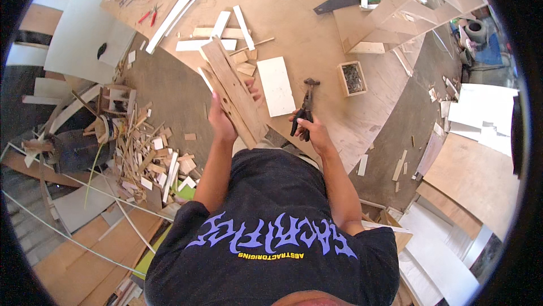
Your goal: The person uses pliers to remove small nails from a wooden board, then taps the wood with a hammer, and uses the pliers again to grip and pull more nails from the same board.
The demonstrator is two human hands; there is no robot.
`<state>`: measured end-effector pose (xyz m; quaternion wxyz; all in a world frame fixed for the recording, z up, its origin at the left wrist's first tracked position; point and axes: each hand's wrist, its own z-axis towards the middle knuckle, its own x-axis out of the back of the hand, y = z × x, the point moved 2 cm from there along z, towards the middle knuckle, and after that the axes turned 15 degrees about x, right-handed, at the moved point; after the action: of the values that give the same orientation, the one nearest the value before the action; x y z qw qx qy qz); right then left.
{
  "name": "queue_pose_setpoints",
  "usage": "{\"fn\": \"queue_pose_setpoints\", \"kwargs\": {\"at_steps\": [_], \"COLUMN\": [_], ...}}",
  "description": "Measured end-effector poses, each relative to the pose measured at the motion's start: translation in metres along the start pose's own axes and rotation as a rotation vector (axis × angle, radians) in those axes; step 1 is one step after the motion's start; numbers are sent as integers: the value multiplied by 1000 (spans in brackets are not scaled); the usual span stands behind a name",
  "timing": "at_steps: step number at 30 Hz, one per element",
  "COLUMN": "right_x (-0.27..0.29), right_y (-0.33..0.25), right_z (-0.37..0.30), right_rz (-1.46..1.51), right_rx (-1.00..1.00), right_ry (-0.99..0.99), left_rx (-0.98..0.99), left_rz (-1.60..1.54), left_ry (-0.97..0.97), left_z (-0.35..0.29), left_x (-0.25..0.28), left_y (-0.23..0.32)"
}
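Observation:
My left hand (222,118) is closed around a long piece of brown wood (235,93), apparently narrow boards joined lengthwise, with dark knots or holes. The wood is tilted over the near edge of the worktable (317,40); its lower end points toward my body, and fingers show on both sides of it. My right hand (317,133) grips dark-handled pliers (306,108), with their broad head pointing away from me over the table. Between the hands lies a flat white rectangular board (276,86). Right of the pliers stands a small wooden box (352,78) of small dark pieces, perhaps nails.
Several white and bare wood strips (220,31) lie beyond the held wood. Farther back are red-handled pliers (148,16) and a green-handled handsaw (345,0). A wooden frame (390,14) stands at the far right. Wood scraps (153,159) cover the floor at left; sheets (469,176) lie right.

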<state>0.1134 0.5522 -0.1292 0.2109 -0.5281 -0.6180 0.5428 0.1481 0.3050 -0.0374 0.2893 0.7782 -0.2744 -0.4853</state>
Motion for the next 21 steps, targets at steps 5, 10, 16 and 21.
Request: {"fn": "queue_pose_setpoints", "kwargs": {"at_steps": [5,10,16,21], "right_x": [-55,-101,-156,-187], "right_y": [-32,-36,-49,-25], "right_z": [8,21,52,77], "right_rz": [-99,-148,-212,-192], "right_rx": [102,88,213,166], "right_ry": [-58,17,166,327], "left_rx": [-25,98,168,259], "left_rz": [-165,-191,208,228], "left_ry": [-54,34,202,162], "left_z": [17,51,80,105], "left_x": [-5,13,26,51], "left_y": [32,52,91,117]}}
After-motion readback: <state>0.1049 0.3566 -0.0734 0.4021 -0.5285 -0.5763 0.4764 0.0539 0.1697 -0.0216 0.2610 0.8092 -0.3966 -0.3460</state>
